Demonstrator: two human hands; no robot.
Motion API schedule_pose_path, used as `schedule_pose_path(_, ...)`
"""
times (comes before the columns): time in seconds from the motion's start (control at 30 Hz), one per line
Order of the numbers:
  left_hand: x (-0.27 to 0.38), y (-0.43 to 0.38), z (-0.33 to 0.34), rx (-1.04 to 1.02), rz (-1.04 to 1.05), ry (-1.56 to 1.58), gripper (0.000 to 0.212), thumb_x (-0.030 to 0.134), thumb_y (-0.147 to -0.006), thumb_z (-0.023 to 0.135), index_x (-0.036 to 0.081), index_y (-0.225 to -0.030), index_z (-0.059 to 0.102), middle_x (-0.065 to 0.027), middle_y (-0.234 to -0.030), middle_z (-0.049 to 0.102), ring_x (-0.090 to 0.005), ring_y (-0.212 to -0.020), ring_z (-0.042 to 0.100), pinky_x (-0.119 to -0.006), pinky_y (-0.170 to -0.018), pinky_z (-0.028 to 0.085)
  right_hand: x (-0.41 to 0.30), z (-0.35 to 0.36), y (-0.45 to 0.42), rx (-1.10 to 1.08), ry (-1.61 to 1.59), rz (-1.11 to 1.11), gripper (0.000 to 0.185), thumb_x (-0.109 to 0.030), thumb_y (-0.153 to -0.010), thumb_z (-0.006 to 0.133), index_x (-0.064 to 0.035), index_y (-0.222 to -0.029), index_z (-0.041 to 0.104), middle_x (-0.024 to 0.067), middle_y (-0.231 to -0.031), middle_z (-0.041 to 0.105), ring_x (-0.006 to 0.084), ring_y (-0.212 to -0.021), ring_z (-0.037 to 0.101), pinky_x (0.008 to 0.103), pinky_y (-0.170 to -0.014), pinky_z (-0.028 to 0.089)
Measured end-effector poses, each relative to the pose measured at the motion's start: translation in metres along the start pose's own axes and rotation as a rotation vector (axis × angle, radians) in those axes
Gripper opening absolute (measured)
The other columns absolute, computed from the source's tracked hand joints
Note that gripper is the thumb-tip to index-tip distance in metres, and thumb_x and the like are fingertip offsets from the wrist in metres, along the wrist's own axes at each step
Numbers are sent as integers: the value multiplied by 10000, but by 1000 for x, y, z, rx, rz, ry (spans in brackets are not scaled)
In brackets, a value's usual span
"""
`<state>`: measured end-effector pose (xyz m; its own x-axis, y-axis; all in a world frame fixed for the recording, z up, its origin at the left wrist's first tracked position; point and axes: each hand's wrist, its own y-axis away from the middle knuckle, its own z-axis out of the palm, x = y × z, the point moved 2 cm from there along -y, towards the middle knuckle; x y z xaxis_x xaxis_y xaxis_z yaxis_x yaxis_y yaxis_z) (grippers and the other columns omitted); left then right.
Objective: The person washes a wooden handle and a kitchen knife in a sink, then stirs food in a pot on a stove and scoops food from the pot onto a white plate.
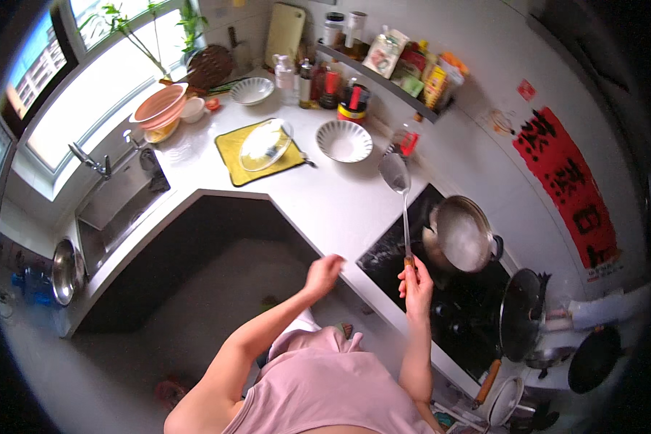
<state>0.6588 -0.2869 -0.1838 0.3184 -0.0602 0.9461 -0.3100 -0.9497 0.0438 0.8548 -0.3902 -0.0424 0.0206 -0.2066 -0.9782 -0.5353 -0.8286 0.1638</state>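
Observation:
My right hand (416, 285) grips the wooden handle of a metal wok spatula (396, 172), its blade raised over the white countertop. Just right of the spatula, a steel pot (460, 234) with whitish, steamy contents sits on the black cooktop (388, 252). My left hand (324, 275) is in the air near the counter's front edge, its fingers curled; whether they are fully closed or hold anything small is unclear. A striped white bowl (344, 141) stands beyond the spatula. Left of it, a clear glass lid (266, 145) lies on a yellow cloth (230, 157).
A wok (521, 314) with a wooden handle is at the cooktop's right end. Bottles (304, 84) stand below a loaded wall shelf (382, 81). Another bowl (251, 91) and a pink colander (160, 106) are at the back, near the sink (114, 200).

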Motion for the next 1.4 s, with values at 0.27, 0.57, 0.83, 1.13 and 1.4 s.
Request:
schedule_pose_path(0.27, -147, -90, -202, 415, -433, 358, 239, 200, -960, 502, 50, -1103, 621, -38, -796, 668, -128, -710, 624, -291, -650, 508, 88, 148, -86, 279, 288, -370, 378, -80, -916, 581, -76, -1293, 549, 160, -1156, 588, 297, -1042, 582, 397, -864, 473)
schedule_pose_path(0.57, -233, -177, -218, 250, -722, 1073, 424, 135, -944, 551, 107, -1342, 407, -88, -1223, 582, -240, -1023, 614, -403, -823, 511, 116, 202, -134, 425, 694, -359, 454, -49, -867, 595, -133, -1308, 523, 145, -1066, 569, 347, -1019, 535, 436, -888, 437)
schedule_pose_path(0.83, -238, -186, -202, 310, -700, 1270, 295, 136, -960, 524, 95, -1251, 492, -96, -1178, 605, -278, -1124, 578, -419, -973, 440, 140, 202, -156, 379, 808, -426, 455, -93, -879, 587, -148, -1325, 514, 157, -1084, 572, 367, -1041, 515, 477, -908, 395)
schedule_pose_path(1.13, -248, -85, -215, 445, -691, 996, 196, 286, -961, 562, 108, -1043, 560, -14, -835, 566, -151, -743, 596, -285, -650, 492, 144, 188, -165, 325, 865, -439, 497, -81, -867, 608, -161, -1346, 499, 171, -1126, 571, 385, -1056, 519, 486, -911, 406)
schedule_pose_path(1.4, -250, 27, -304, 807, -510, 2, 472, 305, -770, 758, 24, -1091, 555, -139, -993, 608, -270, -954, 579, -381, -826, 473, 149, 176, -172, 247, 867, -447, 534, -46, -838, 634, -127, -1344, 485, 166, -1258, 552, 366, -1154, 501, 438, -977, 408)
